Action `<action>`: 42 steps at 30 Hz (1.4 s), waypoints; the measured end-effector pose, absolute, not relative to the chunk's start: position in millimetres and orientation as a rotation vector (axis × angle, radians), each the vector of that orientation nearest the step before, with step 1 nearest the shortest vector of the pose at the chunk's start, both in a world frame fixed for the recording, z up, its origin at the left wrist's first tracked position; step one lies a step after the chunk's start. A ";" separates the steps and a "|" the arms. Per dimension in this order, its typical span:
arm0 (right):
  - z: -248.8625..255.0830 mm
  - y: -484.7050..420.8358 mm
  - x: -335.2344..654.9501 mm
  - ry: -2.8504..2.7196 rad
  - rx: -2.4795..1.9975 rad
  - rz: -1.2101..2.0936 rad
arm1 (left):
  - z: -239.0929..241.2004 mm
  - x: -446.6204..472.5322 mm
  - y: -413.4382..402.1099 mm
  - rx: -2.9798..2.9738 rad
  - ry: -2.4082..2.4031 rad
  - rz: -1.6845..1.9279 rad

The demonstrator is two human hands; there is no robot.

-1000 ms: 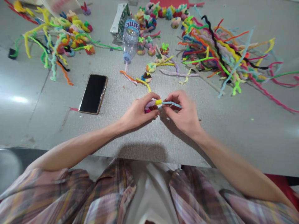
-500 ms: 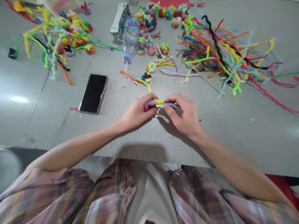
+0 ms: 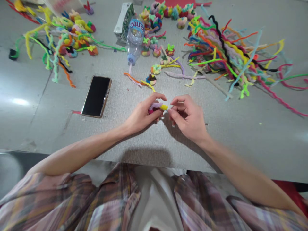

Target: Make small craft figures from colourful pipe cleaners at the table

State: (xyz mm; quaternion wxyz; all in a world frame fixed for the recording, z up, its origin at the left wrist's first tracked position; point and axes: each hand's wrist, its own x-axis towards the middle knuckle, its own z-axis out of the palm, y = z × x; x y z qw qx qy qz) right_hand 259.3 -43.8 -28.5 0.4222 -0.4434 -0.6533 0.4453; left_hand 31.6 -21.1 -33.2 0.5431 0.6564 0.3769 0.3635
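Observation:
My left hand (image 3: 141,115) is closed around a coiled pipe-cleaner piece (image 3: 157,105) in lilac, yellow and pink, held just above the table. Its index finger is raised a little off the piece, while the thumb presses from below. A short bit of light blue pipe cleaner (image 3: 166,112) shows beside the yellow end. My right hand (image 3: 189,115) is at the right of the piece, thumb and fingertips bent together at this light blue strand; most of the strand is hidden by the fingers.
Beyond my hands lie a small multicoloured piece (image 3: 151,79) and an orange pipe cleaner (image 3: 132,78). A phone (image 3: 96,96) lies at left. Further back are a plastic bottle (image 3: 135,40), a carton (image 3: 123,22), a large pipe-cleaner pile (image 3: 231,54) and finished small figures (image 3: 175,13).
The light blue strand, earlier stretched between my hands, is now mostly out of sight at my right fingers. The yellow end has tilted down, and my left index finger has lifted.

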 end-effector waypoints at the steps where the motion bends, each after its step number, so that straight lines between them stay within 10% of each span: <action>1: -28.9 -43.6 258.9 -1.610 -1.099 1.179 | -33.2 31.5 -20.8 1.568 0.891 0.863; 42: -22.2 -36.8 253.4 -1.580 -1.097 1.374 | -24.7 31.1 -22.4 1.759 1.033 0.876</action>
